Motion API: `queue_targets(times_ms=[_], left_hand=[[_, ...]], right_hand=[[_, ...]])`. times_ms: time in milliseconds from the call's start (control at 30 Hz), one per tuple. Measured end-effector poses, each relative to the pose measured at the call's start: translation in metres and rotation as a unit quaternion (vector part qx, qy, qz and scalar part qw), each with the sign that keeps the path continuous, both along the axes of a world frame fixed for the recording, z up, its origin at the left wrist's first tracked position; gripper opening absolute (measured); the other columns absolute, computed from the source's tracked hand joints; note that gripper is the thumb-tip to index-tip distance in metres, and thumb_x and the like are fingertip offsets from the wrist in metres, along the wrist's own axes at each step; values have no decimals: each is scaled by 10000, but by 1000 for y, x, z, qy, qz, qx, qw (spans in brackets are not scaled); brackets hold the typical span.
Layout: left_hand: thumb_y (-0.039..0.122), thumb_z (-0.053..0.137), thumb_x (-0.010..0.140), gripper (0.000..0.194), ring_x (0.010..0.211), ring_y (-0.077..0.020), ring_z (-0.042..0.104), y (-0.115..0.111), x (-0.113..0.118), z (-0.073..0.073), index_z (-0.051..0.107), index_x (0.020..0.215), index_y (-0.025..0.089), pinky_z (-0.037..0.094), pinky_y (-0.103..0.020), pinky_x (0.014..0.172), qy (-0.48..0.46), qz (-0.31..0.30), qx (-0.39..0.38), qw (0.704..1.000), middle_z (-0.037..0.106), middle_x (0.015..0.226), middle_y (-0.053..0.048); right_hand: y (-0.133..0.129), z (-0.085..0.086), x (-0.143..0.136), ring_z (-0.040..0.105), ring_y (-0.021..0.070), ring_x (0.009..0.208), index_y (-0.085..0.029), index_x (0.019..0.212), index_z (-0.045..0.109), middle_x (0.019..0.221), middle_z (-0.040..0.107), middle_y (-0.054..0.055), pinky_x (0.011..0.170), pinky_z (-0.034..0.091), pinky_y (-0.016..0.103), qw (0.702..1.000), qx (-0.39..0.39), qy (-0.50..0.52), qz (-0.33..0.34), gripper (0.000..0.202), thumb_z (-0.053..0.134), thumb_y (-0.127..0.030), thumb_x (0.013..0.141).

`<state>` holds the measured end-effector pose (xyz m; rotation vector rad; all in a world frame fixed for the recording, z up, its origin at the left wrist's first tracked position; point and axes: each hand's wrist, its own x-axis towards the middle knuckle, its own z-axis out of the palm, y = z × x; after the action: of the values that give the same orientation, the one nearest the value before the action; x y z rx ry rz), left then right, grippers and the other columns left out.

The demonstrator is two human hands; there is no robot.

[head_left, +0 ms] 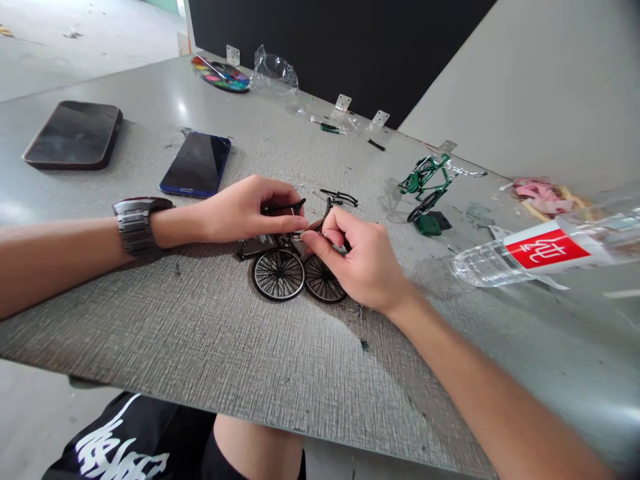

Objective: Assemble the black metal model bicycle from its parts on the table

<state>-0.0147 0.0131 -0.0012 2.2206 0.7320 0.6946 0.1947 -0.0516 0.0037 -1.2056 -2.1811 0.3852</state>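
Note:
A small black model bicycle frame [273, 248] is between my two hands, just above the table. My left hand [255, 208] comes from the left with thumb and fingers closed on its upper rear part. My right hand [357, 257] pinches it at the front, where a thin black stem rises above the knuckles. Whether a smaller piece sits between the right fingertips is hidden. Two black spoked wheels lie close below: the left wheel [279, 274] shows whole, and the right wheel [324, 277] is partly covered by my right hand. A loose curved black part [340, 197] rests behind.
A green model bicycle [427, 180] stands at the right, near a clear bottle [490, 263] with a red label. Farther back are a screwdriver [330, 128], a paint palette [220, 75] and a clear plastic wrapper [275, 70]. A phone [197, 163] and a dark flat box [75, 133] lie left.

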Motion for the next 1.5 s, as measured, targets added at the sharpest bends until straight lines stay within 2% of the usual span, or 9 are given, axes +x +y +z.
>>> queue_targets(times_ms=[300,567,800,933,1033,1233,1367,1433,1500], left_hand=[[364,610,877,226,627,-106,522,-2,1,3,640,831,144,389,-236,559,6,10,-34,999,617,692,-4],[347,595,903,234,586,-92,520,-4,2,7,599,805,135,361,-221,514,-19,68,-67,995,578,648,-7],[333,587,906,221,565,-92,543,-5,3,8,573,791,145,369,-219,500,-21,81,-73,994,569,620,-4],[326,589,901,218,557,-93,552,-5,3,9,556,779,148,390,-216,499,-29,86,-92,992,568,610,-1],[321,600,894,213,547,-88,550,-5,3,9,555,780,147,390,-213,490,-40,84,-100,991,566,615,-1],[325,600,898,205,532,-87,552,-5,4,8,558,798,151,381,-212,473,-45,87,-103,990,557,615,0],[330,606,892,213,544,-88,551,-5,3,8,557,788,151,384,-210,476,-49,84,-110,989,558,620,1],[331,612,887,217,546,-85,542,-5,2,7,558,781,150,388,-209,481,-50,82,-113,989,564,623,0],[337,614,885,222,552,-82,531,-5,2,7,560,778,149,384,-208,485,-49,81,-109,990,568,631,-2]], right_hand=[[1,-1,1,276,88,531,-235,698,300,604,303,-73,531,267,268,1000,0,8,2,418,587,-407,947],[11,-5,7,454,106,639,-253,753,284,769,541,-27,576,354,273,981,-96,164,-33,492,705,-494,838],[15,-8,12,556,146,756,-249,775,315,832,614,5,659,404,298,983,-136,124,-21,427,691,-439,851],[12,-5,10,594,174,860,-249,751,312,892,643,37,701,424,310,988,-107,107,-19,384,632,-402,897],[11,-2,8,585,162,831,-254,742,290,884,636,33,690,421,306,990,-56,116,-51,386,592,-408,927],[10,4,11,395,110,570,-258,728,266,654,395,-49,562,334,287,987,32,108,-111,402,531,-448,963],[8,24,21,341,101,520,-246,702,330,597,350,-61,540,293,290,996,27,6,-85,419,552,-512,937],[7,35,27,375,103,510,-235,744,450,577,405,-61,545,294,291,992,-50,-112,-37,401,616,-575,875],[7,42,32,422,116,511,-230,843,555,584,476,-50,546,297,295,966,-134,-222,-17,416,649,-634,819]])
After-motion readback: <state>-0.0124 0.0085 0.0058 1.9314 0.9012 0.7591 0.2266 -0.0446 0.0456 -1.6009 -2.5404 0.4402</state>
